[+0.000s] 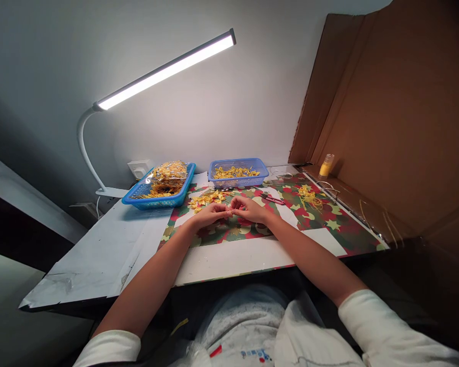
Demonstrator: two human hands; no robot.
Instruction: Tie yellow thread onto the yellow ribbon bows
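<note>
My left hand (209,215) and my right hand (249,210) meet over the camouflage-patterned table cover (233,234). Both are closed in a pinch, fingertip to fingertip. Whatever lies between the fingers is too small to make out. Just behind my left hand is a loose pile of yellow ribbon bows (205,201). Beyond my right hand lies a pair of pink-handled thread snips (274,199). Farther right, a tangle of yellow bows with thin cords (309,197) rests on the cover.
A blue basket (153,204) at the back left holds yellow pieces and a clear plastic bag. Next to it, a violet-blue basket (237,181) contains more yellow pieces. A lit lamp (168,69) hangs above. A yellow bottle (326,166) stands beside the cardboard wall (398,112) at right.
</note>
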